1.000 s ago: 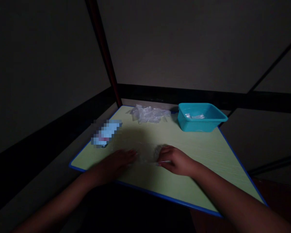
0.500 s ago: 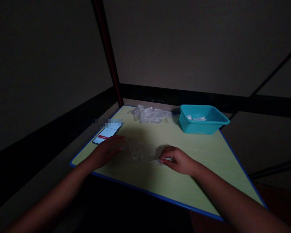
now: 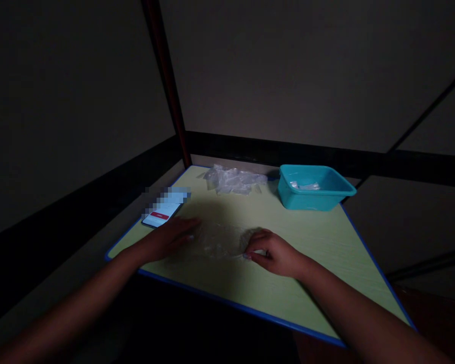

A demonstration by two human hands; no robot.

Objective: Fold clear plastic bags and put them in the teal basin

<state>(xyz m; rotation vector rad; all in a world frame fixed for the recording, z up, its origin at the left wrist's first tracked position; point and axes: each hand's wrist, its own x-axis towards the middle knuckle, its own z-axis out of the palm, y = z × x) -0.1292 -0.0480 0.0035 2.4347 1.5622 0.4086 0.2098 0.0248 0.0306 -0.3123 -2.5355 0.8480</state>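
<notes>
A clear plastic bag [image 3: 216,241] lies on the table between my hands, thin and hard to make out against the pale top. Its right end is pinched between the thumb and fingers of my right hand [image 3: 267,251]. At the bag's left end, my left hand [image 3: 170,236] rests low over the table with its fingers stretched out. Whether those fingers touch the plastic I cannot tell.
A pile of clear plastic bags [image 3: 233,180] lies at the table's far side. Right of it stands a turquoise bin [image 3: 313,199] holding some clear plastic. A lit phone [image 3: 163,212] lies at the left edge. The table [image 3: 307,303] has a blue rim; walls stand behind.
My left hand has flattened and its fingers have stretched toward the bag's left end. My right hand keeps its pinch. The whole view has shifted slightly.
</notes>
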